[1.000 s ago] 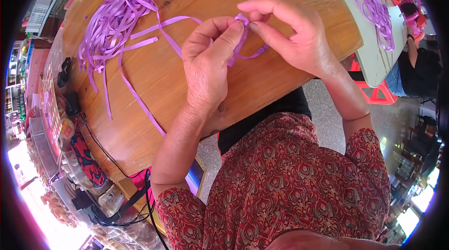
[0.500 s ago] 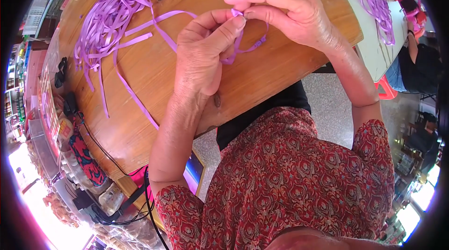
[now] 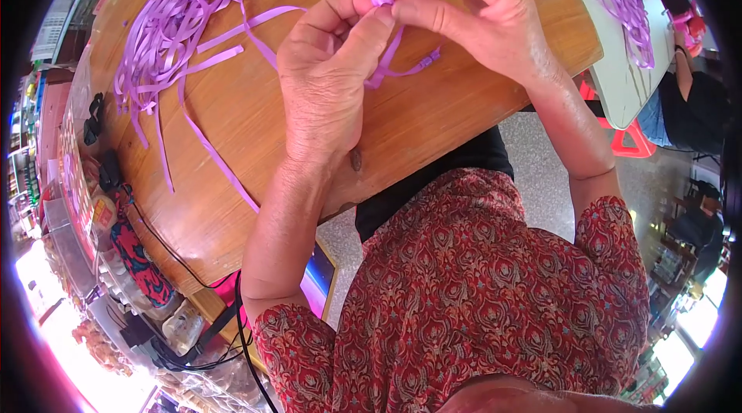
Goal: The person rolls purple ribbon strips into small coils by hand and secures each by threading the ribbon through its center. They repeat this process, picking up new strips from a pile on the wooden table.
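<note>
Between my two hands a purple ribbon (image 3: 392,54) is pinched at a small folded loop. My left hand (image 3: 328,65) grips the fold between thumb and forefinger. Thumb and forefinger of my right hand (image 3: 479,19) close on the same fold from the right. Below the fingers the ribbon hangs toward the table, with a small knotted or braided piece (image 3: 430,58) at its end. A large tangled heap of purple ribbons (image 3: 182,23) lies on the wooden table to the left, with several loose tails spread toward me. What sits inside the fold is hidden by my fingertips.
The wooden table (image 3: 417,135) has a curved edge near my body. At the right stands a pale table (image 3: 618,96) with another purple ribbon bundle (image 3: 622,11), beside a red stool (image 3: 635,141) and a seated person (image 3: 699,104). Black cables (image 3: 166,247) and a patterned pouch (image 3: 141,262) lie at the left edge.
Both hands have shifted slightly up and left with the ribbon. My right forefinger has come down onto the fold, beside the thumb.
</note>
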Motion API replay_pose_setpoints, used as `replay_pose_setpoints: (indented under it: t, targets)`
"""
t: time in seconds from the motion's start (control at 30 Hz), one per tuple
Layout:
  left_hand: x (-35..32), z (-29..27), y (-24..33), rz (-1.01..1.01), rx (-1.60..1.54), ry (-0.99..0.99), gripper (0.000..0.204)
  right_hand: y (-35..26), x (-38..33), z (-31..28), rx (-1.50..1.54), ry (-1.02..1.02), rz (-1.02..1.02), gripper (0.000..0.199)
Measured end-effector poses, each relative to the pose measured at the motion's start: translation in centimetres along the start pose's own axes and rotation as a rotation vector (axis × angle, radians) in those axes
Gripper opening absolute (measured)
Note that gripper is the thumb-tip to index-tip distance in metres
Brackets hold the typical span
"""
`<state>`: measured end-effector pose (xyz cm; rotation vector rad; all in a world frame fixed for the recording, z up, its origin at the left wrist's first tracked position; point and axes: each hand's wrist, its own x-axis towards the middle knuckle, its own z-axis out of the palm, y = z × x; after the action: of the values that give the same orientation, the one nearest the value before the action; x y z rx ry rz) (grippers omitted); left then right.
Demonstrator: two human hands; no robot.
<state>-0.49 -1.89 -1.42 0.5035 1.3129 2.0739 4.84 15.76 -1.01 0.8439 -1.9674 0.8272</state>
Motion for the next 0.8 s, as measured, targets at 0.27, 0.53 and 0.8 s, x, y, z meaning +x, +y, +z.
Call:
replay_pose_setpoints:
  t: [0.27,0.53,0.8]
  targets:
    - [0.1,-0.5,-0.1,-0.07,-0.131,-0.073,0.012,-3.5,2.1,-0.8,0.049,-0.052,0.376,0.025]
    - [0.3,-0.1,-0.2,-0.067,-0.091,0.037,0.013,-5.3,3.4,-1.9,-0.171,-0.12,0.714,0.024]
    - [0.3,-1.6,-0.3,-0.05,-0.165,0.094,0.012,-11.5,7.4,-1.9,1.136,-0.537,0.498,0.018]
